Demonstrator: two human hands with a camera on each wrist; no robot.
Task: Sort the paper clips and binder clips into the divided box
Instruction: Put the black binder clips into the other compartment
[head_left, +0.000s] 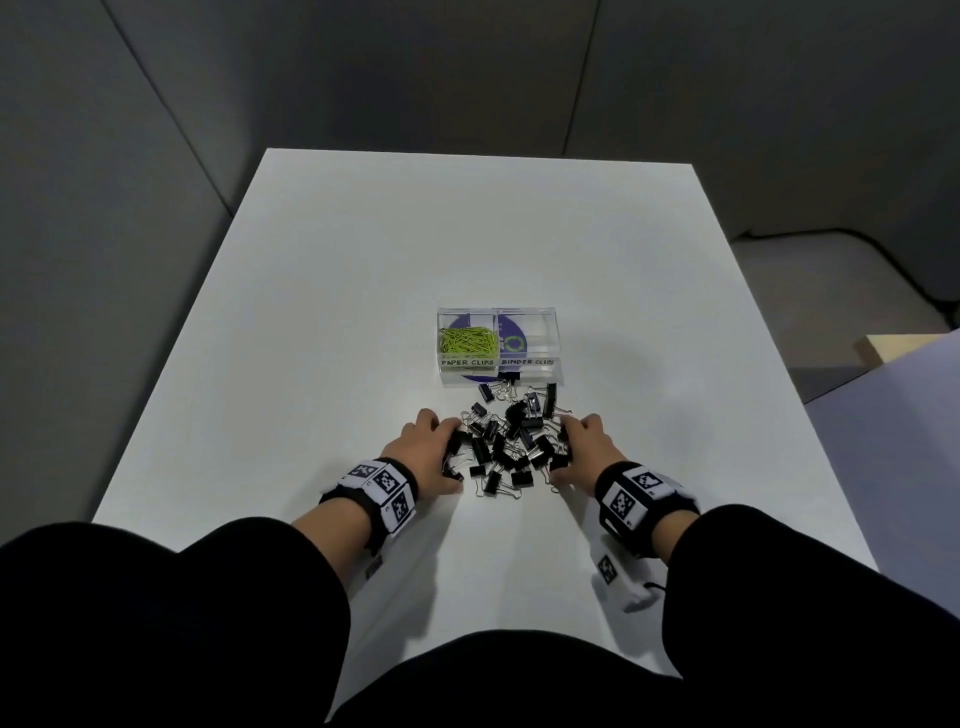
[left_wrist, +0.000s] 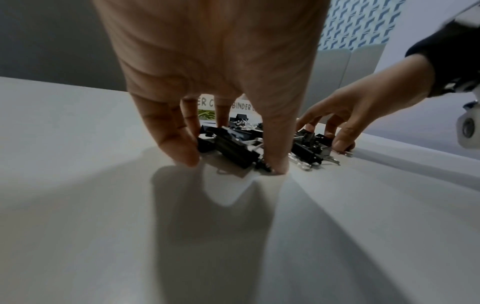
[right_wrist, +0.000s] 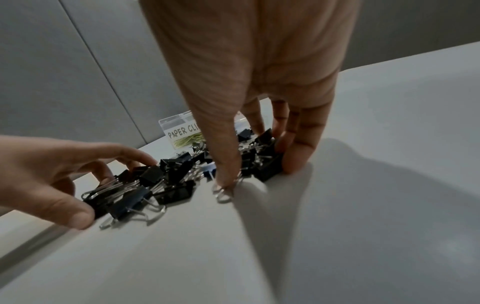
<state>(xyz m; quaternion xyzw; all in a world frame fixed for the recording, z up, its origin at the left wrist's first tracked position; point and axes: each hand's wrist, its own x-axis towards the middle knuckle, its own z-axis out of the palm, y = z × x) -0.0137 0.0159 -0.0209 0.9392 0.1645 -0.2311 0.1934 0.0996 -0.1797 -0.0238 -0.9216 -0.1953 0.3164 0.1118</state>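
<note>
From overhead, the binder clips (head_left: 506, 439) lie heaped between the left hand (head_left: 426, 452) and right hand (head_left: 584, 449), short of the divided box (head_left: 498, 345).

Left wrist: spread fingers (left_wrist: 179, 144) touch clips just inside them.

Right wrist: fingers (right_wrist: 298, 152) likewise splayed, bracketing the heap's other side.

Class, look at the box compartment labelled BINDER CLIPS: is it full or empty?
Empty. The BINDER CLIPS compartment holds no clips; the black binder clips lie piled on the table before the box.

Black long sleeves (head_left: 182, 587) on both arms, cuffs pushed back. Each wrist: black strap w/ white blocks (head_left: 387, 486) bearing b/w square fiducial markers. R wrist: white camera housing (head_left: 621, 577) at 6 o'clock, black cord.
</note>
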